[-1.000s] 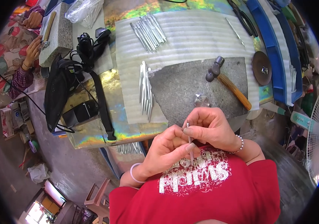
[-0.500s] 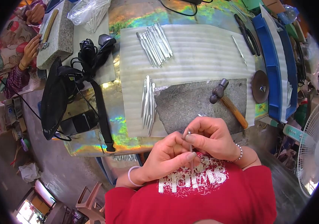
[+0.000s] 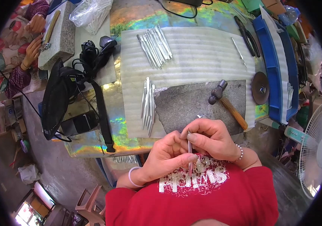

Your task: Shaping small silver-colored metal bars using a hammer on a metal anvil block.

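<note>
Thin strip pinched between left hand and right hand: bare metal, dull silver sheen. Slab at table's near edge: grey stone, rough, matt. Hammer: dark metal head, wooden handle (worn-looking). Pointed blanks beside slab: shiny metal. Mat: ribbed white sheet, matt. Table top: iridescent foil, glossy. Bag at left edge: black cloth.

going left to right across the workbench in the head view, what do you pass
black bag → black strap → row of pointed metal strips → dark stone slab → hammer → round metal disc → blue tray
</note>
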